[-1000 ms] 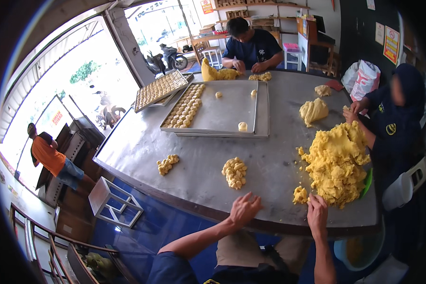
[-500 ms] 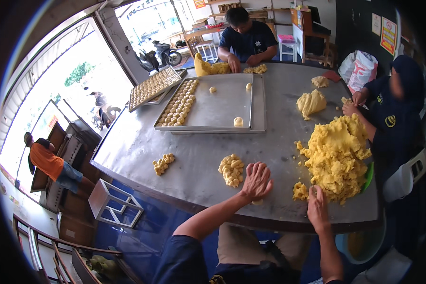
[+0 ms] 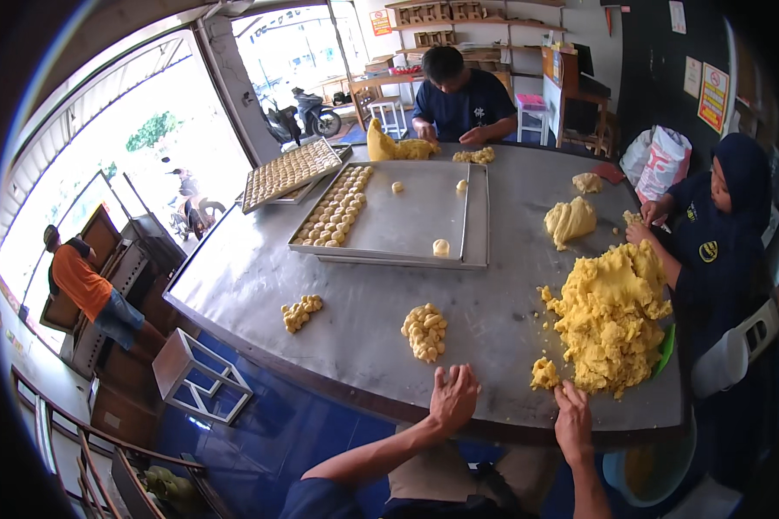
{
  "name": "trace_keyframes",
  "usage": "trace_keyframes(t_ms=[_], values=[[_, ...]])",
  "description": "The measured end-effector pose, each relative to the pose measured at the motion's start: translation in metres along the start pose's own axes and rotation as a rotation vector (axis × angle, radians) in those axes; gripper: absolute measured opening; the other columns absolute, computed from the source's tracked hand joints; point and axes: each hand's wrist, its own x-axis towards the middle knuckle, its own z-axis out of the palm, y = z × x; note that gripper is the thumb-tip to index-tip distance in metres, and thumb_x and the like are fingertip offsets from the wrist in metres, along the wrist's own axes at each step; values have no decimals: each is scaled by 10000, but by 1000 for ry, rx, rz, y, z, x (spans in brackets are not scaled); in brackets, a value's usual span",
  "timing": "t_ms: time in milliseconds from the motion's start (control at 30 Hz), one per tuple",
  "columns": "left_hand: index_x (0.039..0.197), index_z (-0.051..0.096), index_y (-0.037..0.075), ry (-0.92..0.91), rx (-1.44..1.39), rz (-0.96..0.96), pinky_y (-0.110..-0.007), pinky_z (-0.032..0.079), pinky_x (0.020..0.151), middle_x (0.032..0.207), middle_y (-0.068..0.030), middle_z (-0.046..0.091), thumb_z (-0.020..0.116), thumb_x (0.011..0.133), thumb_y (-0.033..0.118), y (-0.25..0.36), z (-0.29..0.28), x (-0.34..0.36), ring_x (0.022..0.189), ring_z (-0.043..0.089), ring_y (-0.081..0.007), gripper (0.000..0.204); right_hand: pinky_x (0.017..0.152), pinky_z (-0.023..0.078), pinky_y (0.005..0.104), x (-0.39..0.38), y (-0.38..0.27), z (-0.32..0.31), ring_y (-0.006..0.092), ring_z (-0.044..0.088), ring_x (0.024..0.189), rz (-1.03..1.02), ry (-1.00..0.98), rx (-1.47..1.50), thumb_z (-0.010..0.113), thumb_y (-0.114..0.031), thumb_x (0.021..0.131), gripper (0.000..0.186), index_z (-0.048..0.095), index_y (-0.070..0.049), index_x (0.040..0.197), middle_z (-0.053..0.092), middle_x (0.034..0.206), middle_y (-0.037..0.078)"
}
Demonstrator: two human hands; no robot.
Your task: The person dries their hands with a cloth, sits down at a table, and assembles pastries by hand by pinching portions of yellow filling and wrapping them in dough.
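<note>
**Dough stock at your end of the worktop**

Item one: small pile of shaped dough pieces (image 3: 425,331), lying on the steel just beyond your left hand (image 3: 453,396). That hand rests at the near edge of the worktop (image 3: 251,277), fingers loosely spread, holding nothing, close to the pile but not touching it.

Item two: small lump of yellow dough (image 3: 544,374), just beside your right hand (image 3: 573,420). That hand lies flat at the edge, fingertips toward the lump; whether it grips any dough cannot be told.

Item three: large mound of raw dough (image 3: 610,316), touching or nearly touching the lump, still bulky. By that measure, most of your material is left to portion.

Item four: second small pile (image 3: 301,312), off to your left, well apart from your hands.

Item five: flat metal tray (image 3: 407,216) at mid-worktop, a few rows of pieces along its left side, three loose ones elsewhere, the greater part bare. A filled tray (image 3: 290,171) sits beyond it.

Item six: two other people in dark tops working dough at the far end and the right side.
</note>
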Motion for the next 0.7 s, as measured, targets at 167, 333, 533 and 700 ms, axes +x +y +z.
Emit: trace_keyframes(t_ms=[167, 333, 533, 700], values=[[1157, 592, 77, -196, -187, -325, -488, 372, 932, 1052, -123, 553, 620, 884, 131, 5, -8, -7, 1078, 539, -304, 279, 932, 502, 409, 11, -6, -7, 329, 592, 1029, -115, -20, -40, 592, 68, 853, 321, 725, 36, 1143, 657, 1143, 151], [1110, 580, 82, -48, -473, -340, -477, 375, 939, 1074, -120, 596, 629, 912, 164, -2, -6, -11, 1054, 538, -325, 221, 936, 510, 430, 15, 12, -16, 366, 643, 1008, 40, -30, 194, 610, 61, 880, 315, 720, 36, 1174, 675, 1135, 186], [1097, 640, 67, -121, -438, -107, -440, 473, 891, 1049, -124, 671, 657, 952, 183, -11, -18, 3, 1043, 616, -326, 186, 990, 493, 458, 2, -9, -5, 381, 611, 1096, 56, -66, 80, 595, 93, 878, 406, 653, 46, 1278, 641, 1137, 214], [1157, 729, 17, -88, -1001, -631, -380, 583, 788, 978, -162, 782, 673, 1014, 253, 20, -22, 21, 881, 769, -270, 282, 927, 534, 443, 31, -51, -13, 399, 658, 1047, 84, 73, 607, 640, 54, 904, 433, 632, 13, 1335, 665, 1156, 220]])
